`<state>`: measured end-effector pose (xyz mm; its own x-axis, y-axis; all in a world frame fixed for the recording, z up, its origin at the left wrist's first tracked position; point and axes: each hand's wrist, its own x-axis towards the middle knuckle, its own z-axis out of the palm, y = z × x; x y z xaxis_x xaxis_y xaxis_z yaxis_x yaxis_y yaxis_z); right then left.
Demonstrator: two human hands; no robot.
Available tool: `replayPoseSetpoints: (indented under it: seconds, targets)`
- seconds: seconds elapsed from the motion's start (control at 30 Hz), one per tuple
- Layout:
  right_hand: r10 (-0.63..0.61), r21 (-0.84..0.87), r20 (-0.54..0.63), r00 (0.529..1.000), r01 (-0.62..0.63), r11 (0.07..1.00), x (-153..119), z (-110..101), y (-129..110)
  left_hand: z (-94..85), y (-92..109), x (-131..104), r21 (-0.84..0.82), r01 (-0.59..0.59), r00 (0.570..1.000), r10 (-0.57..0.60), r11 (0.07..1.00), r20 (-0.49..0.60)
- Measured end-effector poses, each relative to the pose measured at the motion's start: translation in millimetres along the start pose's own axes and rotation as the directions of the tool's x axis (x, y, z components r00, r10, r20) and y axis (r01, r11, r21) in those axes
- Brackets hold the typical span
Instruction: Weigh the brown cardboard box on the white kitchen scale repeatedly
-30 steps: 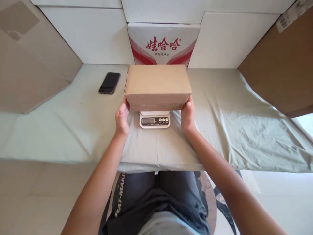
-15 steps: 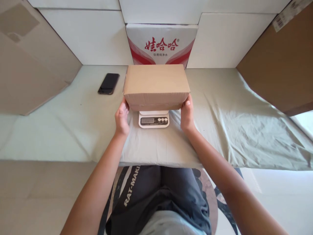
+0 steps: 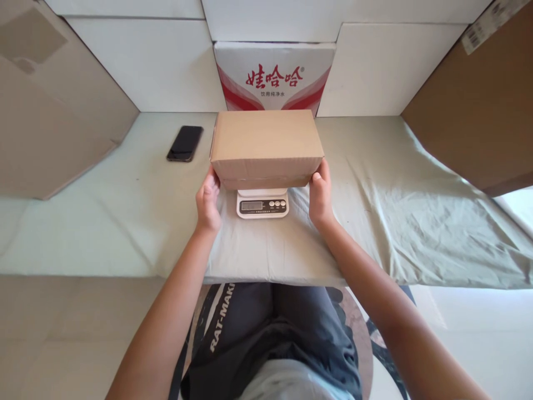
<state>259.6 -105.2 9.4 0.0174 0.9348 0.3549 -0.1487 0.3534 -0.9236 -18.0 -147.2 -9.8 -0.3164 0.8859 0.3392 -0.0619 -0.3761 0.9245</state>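
Note:
A closed brown cardboard box (image 3: pixel 266 136) sits over a small white digital scale (image 3: pixel 262 208), whose display and buttons show below the box's front edge. At the box's left front corner, my left hand (image 3: pixel 209 203) grips its side, the fingertips partly hidden behind it. My right hand (image 3: pixel 320 191) holds the opposite side near the right front corner, thumb toward me. The box hides the scale's platform. Digits on the display are too faint to read.
A black phone (image 3: pixel 185 143) lies on the pale green cloth (image 3: pixel 125 222) left of the box. Behind stands a white and red carton (image 3: pixel 272 78) against white panels. Large brown cartons flank the cloth at left (image 3: pixel 58 111) and right (image 3: pixel 478 111).
My right hand has shifted very slightly to the right along the box's side. The box and my left hand look unmoved.

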Motion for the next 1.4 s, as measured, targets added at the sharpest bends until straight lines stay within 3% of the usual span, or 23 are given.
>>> replayPoseSetpoints:
  seconds: [0.33,0.93,1.1,1.2,1.27,1.33,1.4]
  targets:
    - [-0.071,0.021,0.035,0.997,0.071,0.997,0.6,6.0,-3.4,4.2,5.4,0.5,-0.005,-0.017,1.000,0.017,1.000,0.008]
    - [-0.038,-0.003,0.060,0.997,0.039,0.999,-9.5,15.0,-10.8,2.4,5.4,-1.3,-0.015,-0.007,1.000,0.007,1.000,0.005]
    - [-0.066,0.033,0.037,0.997,0.065,0.997,-6.5,15.7,-24.2,11.4,28.1,-1.8,-0.044,-0.046,0.998,0.049,0.998,0.048]
    - [-0.146,0.006,0.032,0.989,0.146,0.989,12.5,19.2,-44.4,14.9,57.0,13.6,-0.052,-0.104,0.988,0.109,0.993,0.112]
    - [-0.187,-0.029,0.037,0.982,0.188,0.982,36.7,24.3,-52.3,18.0,72.4,35.8,-0.051,-0.122,0.981,0.128,0.991,0.147]
    - [-0.186,-0.052,0.008,0.982,0.187,0.981,67.4,31.6,-48.2,24.1,76.6,65.4,-0.041,-0.109,0.978,0.115,0.993,0.174]
    - [-0.139,-0.017,-0.039,0.989,0.139,0.990,98.8,40.1,-30.7,33.4,67.3,96.3,-0.039,-0.036,0.991,0.041,0.999,0.130]
